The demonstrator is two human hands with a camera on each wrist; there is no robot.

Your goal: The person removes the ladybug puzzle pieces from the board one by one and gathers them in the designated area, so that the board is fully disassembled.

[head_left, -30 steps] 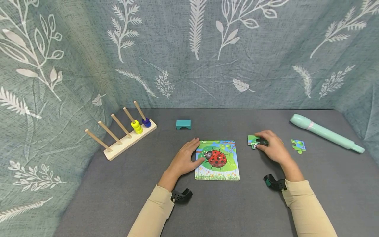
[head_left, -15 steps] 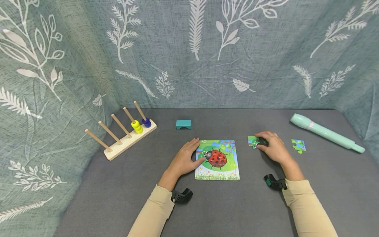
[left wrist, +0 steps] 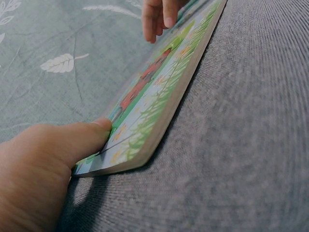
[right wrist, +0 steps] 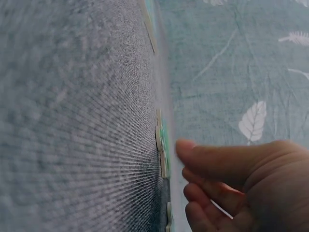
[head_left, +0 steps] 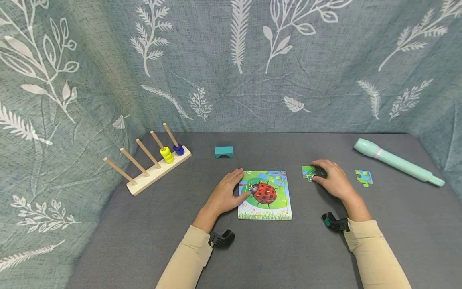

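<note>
A square ladybug jigsaw puzzle (head_left: 267, 196) lies flat on the grey table. My left hand (head_left: 225, 192) rests along its left side, fingers stretched out by the edge. In the left wrist view the thumb of that hand (left wrist: 63, 145) lies on top of the puzzle. Farther right, my right hand (head_left: 333, 178) hovers at a green puzzle piece (head_left: 306, 171), partly covering and shading it. The right wrist view has its fingers loosely bent, with a small gap between thumb tip and puzzle piece (right wrist: 165, 150). A second, blue-and-green puzzle piece (head_left: 364, 176) lies beyond this hand.
At the left stands a wooden peg stacker (head_left: 159, 170) with yellow and blue rings on two pegs. A teal block (head_left: 223, 151) with an arched cutout sits behind the puzzle. A mint-green tube-shaped object (head_left: 398, 162) lies at the back right, before a patterned curtain (head_left: 252, 100).
My right thumb and fingers have shifted very slightly over the green puzzle piece. The left hand and the ladybug puzzle stay where they were.
</note>
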